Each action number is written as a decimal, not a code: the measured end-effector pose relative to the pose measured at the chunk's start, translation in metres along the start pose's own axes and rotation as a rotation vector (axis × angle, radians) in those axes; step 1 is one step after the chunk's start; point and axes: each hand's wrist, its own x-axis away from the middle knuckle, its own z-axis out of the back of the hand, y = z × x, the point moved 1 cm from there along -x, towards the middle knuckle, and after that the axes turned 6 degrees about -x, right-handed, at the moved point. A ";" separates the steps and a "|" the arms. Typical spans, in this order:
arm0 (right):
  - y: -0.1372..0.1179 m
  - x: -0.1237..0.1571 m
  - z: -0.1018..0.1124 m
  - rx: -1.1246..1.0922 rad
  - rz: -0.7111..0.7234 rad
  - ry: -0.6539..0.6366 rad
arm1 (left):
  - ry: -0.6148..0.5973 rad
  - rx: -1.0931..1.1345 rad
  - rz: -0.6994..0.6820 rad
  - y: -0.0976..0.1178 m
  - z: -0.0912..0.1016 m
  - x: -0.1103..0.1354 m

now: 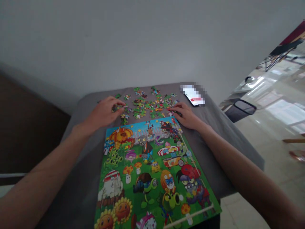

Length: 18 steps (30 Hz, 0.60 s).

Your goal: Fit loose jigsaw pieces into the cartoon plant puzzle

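Loose jigsaw puzzle pieces (143,105), mostly green with bits of red, yellow and blue, lie scattered over the far part of a grey-covered table (92,106). My left hand (106,112) is at the left edge of the pile, thumb and forefinger brought together on what looks like a small puzzle piece. At the pile's right edge rests my right hand (186,117), fingers apart and tips touching pieces. Between my forearms lies a colourful cartoon picture board (152,171) with pumpkins, sunflowers and zombies, its far edge close to the pieces.
A phone with a lit screen (194,95) lies at the table's far right, partly blurred out. A pale wall (143,41) rises behind the table. On the right, shiny floor tiles (269,127) and a dark-framed object (244,107) show beyond the table's edge.
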 end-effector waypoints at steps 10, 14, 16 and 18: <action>0.002 -0.003 -0.001 -0.012 0.003 -0.019 | -0.072 -0.052 0.086 -0.034 -0.022 -0.049; 0.002 -0.003 0.000 0.000 -0.006 -0.026 | -0.025 0.005 0.090 -0.020 -0.003 -0.031; 0.001 -0.003 0.000 0.005 -0.008 -0.021 | 0.004 0.046 0.083 -0.008 0.008 -0.017; 0.000 -0.002 0.001 0.003 0.003 -0.025 | 0.033 0.088 0.080 0.006 0.017 -0.001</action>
